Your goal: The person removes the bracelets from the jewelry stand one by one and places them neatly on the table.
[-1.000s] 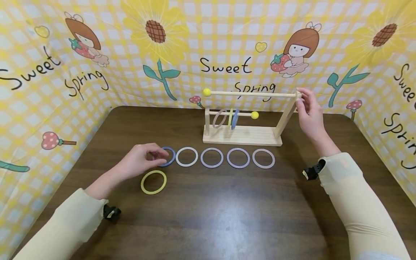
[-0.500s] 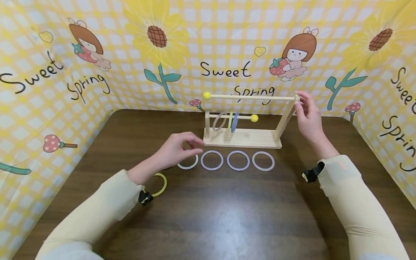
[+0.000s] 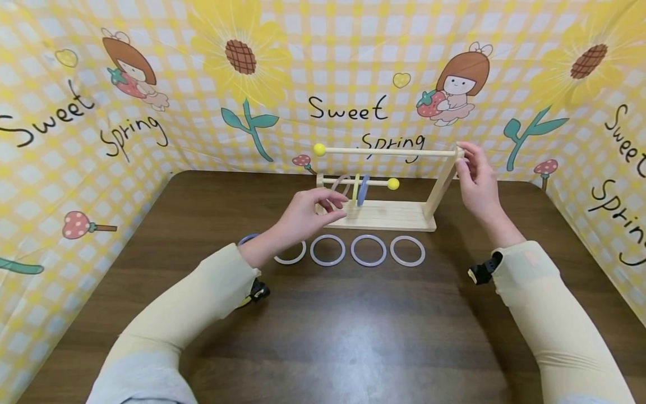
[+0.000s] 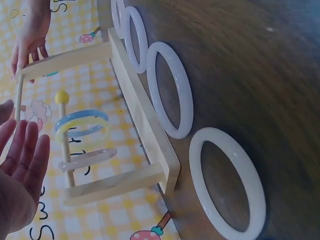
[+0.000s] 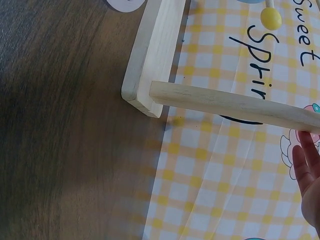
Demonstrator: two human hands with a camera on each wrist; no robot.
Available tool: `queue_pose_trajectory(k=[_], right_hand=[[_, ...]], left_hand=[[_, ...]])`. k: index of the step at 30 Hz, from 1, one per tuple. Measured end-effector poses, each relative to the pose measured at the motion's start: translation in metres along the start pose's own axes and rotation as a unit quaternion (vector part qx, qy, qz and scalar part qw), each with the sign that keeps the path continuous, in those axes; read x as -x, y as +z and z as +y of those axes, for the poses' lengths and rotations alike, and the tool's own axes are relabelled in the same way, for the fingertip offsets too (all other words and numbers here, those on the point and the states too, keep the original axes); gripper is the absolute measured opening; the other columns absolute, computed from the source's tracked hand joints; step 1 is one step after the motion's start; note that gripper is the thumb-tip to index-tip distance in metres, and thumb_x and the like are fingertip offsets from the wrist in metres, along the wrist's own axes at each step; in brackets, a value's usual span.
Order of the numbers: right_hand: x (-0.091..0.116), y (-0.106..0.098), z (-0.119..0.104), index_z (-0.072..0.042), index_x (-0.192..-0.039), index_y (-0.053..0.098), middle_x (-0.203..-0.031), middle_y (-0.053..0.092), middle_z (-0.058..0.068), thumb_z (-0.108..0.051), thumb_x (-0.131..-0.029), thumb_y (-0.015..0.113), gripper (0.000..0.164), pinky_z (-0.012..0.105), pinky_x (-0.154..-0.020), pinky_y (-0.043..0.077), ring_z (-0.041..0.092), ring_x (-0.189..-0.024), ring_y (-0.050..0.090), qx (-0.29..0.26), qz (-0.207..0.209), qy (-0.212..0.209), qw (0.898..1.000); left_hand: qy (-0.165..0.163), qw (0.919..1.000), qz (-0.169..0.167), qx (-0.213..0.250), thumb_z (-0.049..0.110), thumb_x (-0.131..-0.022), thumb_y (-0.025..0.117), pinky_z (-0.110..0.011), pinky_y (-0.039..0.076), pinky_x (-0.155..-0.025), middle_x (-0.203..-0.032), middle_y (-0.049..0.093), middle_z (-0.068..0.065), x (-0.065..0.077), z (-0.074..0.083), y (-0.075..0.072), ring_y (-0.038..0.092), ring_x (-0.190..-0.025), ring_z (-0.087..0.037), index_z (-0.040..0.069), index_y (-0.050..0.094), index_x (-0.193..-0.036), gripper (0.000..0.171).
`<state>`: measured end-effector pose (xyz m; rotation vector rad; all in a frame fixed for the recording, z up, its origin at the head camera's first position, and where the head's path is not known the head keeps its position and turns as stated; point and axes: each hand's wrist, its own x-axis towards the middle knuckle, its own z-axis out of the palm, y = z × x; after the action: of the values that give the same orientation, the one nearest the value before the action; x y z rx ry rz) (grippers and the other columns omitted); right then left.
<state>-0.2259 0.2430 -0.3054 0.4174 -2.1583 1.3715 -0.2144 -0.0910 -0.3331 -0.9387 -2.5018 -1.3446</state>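
Note:
In the head view my left hand (image 3: 310,213) hovers in front of the left end of a wooden rod stand (image 3: 398,217), thumb and fingers apart with nothing between them. Its fingertips overlap the rings on the short lower rod. That rod carries a brownish-pink ring (image 4: 90,159), a yellow ring (image 3: 356,191) and a blue ring (image 3: 363,193), with a yellow ball (image 3: 393,184) at its tip. At the top of the tall right post (image 3: 441,188), my right hand (image 3: 476,179) pinches the wood between thumb and fingers. The long upper rod (image 3: 388,151) holds no rings.
A row of rings lies before the stand: a white ring (image 3: 291,262), two lavender rings and a pale ring (image 3: 423,253). My left forearm partly covers a blue ring (image 3: 247,238) and a yellow ring (image 3: 244,303). A checked cloth (image 3: 353,45) hangs behind the table (image 3: 383,336).
My left hand has moved rightward and away from me, from beside the blue ring on the table, over the white ring, to the stand's left end. The right hand keeps its place.

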Motion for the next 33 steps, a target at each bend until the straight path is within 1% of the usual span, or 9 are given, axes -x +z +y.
queue_pose_trajectory(k=[3, 6, 11, 15, 19, 22, 27, 30, 33], right_hand=[[0.0, 0.0, 0.0, 0.009, -0.131, 0.047, -0.125, 0.055, 0.031, 0.0, -0.101, 0.046, 0.031, 0.015, -0.077, 0.041, 0.0, -0.09, 0.053, 0.002, 0.002, -0.003, 1.0], [0.0, 0.001, -0.001, 0.009, -0.131, 0.047, -0.124, 0.055, 0.031, -0.001, -0.101, 0.045, 0.031, 0.015, -0.077, 0.041, 0.001, -0.088, 0.053, 0.003, 0.003, -0.005, 1.0], [0.0, 0.002, 0.0, 0.008, -0.131, 0.046, -0.124, 0.054, 0.033, -0.001, -0.101, 0.045, 0.032, 0.015, -0.076, 0.041, 0.002, -0.088, 0.053, 0.0, 0.0, 0.0, 1.0], [0.0, 0.002, -0.001, 0.009, -0.131, 0.046, -0.125, 0.054, 0.032, -0.002, -0.101, 0.045, 0.032, 0.016, -0.077, 0.041, 0.002, -0.089, 0.053, 0.0, 0.0, 0.005, 1.0], [0.0, 0.001, -0.001, 0.008, -0.131, 0.046, -0.125, 0.055, 0.03, -0.002, -0.101, 0.045, 0.031, 0.016, -0.077, 0.041, 0.003, -0.088, 0.053, 0.0, 0.003, 0.008, 1.0], [-0.001, 0.001, 0.0, 0.008, -0.131, 0.046, -0.124, 0.055, 0.028, -0.001, -0.101, 0.045, 0.031, 0.016, -0.077, 0.041, 0.004, -0.088, 0.053, -0.003, 0.004, 0.007, 1.0], [-0.002, 0.0, 0.008, 0.007, -0.132, 0.046, -0.124, 0.056, 0.027, -0.001, -0.101, 0.045, 0.031, 0.016, -0.078, 0.041, 0.003, -0.089, 0.053, -0.003, 0.006, 0.007, 1.0], [-0.003, 0.0, 0.012, 0.007, -0.132, 0.046, -0.124, 0.056, 0.028, -0.001, -0.101, 0.045, 0.031, 0.016, -0.077, 0.041, 0.002, -0.089, 0.053, -0.001, 0.007, 0.006, 1.0], [-0.002, 0.0, 0.007, 0.009, -0.131, 0.046, -0.123, 0.056, 0.029, 0.001, -0.101, 0.045, 0.031, 0.016, -0.077, 0.041, 0.002, -0.089, 0.053, -0.003, 0.007, 0.001, 1.0]], left_hand=[[-0.007, 0.9998, 0.016, 0.003, 0.011, -0.087, 0.075, -0.033, 0.048, -0.064, -0.09, 0.068, -0.001, -0.007, -0.001, 0.005, 0.063, -0.077, -0.012, 0.006, 0.072, -0.107, 0.021], [-0.011, 0.9997, 0.023, 0.007, 0.01, -0.087, 0.075, -0.03, 0.047, -0.063, -0.091, 0.07, -0.002, -0.012, -0.001, 0.008, 0.063, -0.078, -0.012, 0.005, 0.072, -0.108, 0.022], [-0.011, 0.9992, 0.029, 0.024, 0.01, -0.086, 0.075, -0.027, 0.043, -0.062, -0.094, 0.071, -0.004, -0.013, -0.002, 0.013, 0.063, -0.078, -0.013, 0.003, 0.072, -0.109, 0.024], [-0.017, 0.9989, 0.036, 0.026, 0.012, -0.085, 0.077, -0.03, 0.044, -0.065, -0.095, 0.071, -0.005, -0.015, -0.003, 0.016, 0.063, -0.079, -0.012, 0.004, 0.072, -0.11, 0.026], [-0.036, 0.9979, 0.04, 0.037, 0.011, -0.085, 0.077, -0.036, 0.048, -0.067, -0.102, 0.071, -0.005, -0.019, -0.005, 0.019, 0.063, -0.079, -0.013, 0.005, 0.072, -0.111, 0.027], [-0.05, 0.997, 0.04, 0.044, 0.01, -0.085, 0.077, -0.035, 0.049, -0.066, -0.106, 0.071, -0.005, -0.024, -0.006, 0.022, 0.064, -0.079, -0.014, 0.005, 0.072, -0.11, 0.026], [-0.068, 0.9966, 0.034, 0.031, 0.012, -0.084, 0.078, -0.026, 0.049, -0.064, -0.105, 0.071, -0.004, -0.03, -0.01, 0.027, 0.064, -0.079, -0.013, 0.006, 0.073, -0.109, 0.026], [-0.074, 0.9965, 0.03, 0.023, 0.014, -0.085, 0.077, -0.024, 0.049, -0.064, -0.107, 0.071, -0.004, -0.032, -0.014, 0.029, 0.064, -0.08, -0.013, 0.007, 0.073, -0.11, 0.026], [-0.082, 0.9961, 0.028, 0.017, 0.014, -0.086, 0.077, -0.025, 0.049, -0.064, -0.11, 0.07, -0.003, -0.032, -0.016, 0.03, 0.064, -0.08, -0.013, 0.008, 0.073, -0.11, 0.026]])
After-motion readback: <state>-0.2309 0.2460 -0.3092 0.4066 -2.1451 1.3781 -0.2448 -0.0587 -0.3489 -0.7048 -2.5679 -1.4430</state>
